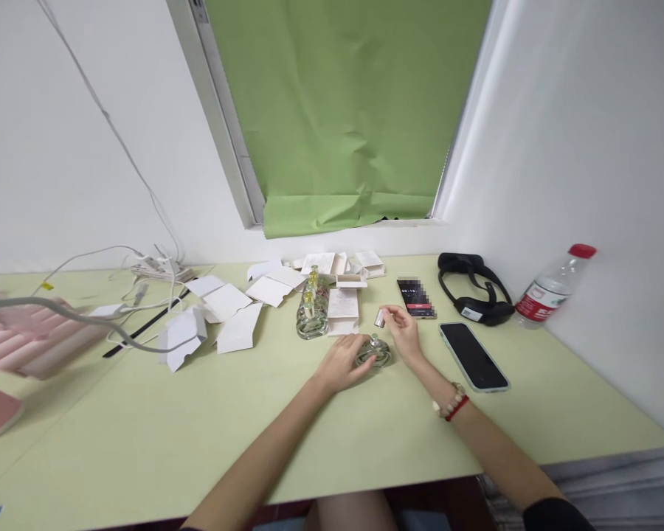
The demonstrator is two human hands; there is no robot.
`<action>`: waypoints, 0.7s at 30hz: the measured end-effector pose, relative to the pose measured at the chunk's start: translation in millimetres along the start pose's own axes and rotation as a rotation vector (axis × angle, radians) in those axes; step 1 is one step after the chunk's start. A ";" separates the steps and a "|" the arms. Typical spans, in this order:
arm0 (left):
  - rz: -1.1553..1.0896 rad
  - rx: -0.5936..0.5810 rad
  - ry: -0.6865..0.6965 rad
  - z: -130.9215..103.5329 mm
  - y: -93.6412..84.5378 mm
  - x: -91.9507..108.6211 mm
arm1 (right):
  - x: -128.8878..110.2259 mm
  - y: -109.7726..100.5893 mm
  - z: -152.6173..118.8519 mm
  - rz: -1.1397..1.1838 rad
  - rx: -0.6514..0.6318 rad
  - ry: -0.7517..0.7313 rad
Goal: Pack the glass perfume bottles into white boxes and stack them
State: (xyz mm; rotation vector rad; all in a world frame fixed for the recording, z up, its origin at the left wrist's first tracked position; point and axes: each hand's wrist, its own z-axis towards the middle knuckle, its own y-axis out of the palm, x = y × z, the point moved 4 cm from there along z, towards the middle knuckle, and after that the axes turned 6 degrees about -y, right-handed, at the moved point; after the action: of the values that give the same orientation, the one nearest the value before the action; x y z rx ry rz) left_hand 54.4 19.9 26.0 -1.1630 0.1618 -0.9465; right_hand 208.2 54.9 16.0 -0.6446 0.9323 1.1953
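My left hand [343, 363] is wrapped around the side of a small glass perfume bottle [377, 357], which stands on the table with its silver spray top bare. Between the thumb and fingers of my right hand [403, 332] is a shiny silver cap [379, 318], held just above and behind the bottle. The cap and the spray top are apart. Behind my left hand stands a row of similar glass bottles [311, 324] with yellowish tops. A small white box [343, 306] lies beside that row.
Unfolded white cartons [237, 328] lie left of the bottles. On the right are a timer phone [415, 295], a dark phone [474, 356], a black headset [476, 310] and a red-capped water bottle [553, 291]. Cables [138, 310] and a pink object [38, 339] occupy the left.
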 end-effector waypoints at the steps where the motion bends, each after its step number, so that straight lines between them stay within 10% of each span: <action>1: -0.002 -0.004 -0.003 0.3 0.1 0.2 | -4.5 0.1 -2.0 0.041 -0.004 0.019; 10: -0.026 -0.062 0.016 0.4 2.8 -1.3 | -23.8 11.7 -3.7 0.269 -0.458 0.070; 21: -0.017 -0.075 0.006 0.6 7.3 -5.2 | -7.6 13.5 -7.4 0.339 -0.516 0.324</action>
State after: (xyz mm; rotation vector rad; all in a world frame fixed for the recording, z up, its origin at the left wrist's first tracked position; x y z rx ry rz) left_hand 55.5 24.5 18.4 -1.2318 0.1938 -0.9658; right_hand 192.6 48.7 19.6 -1.1502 1.0347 1.6924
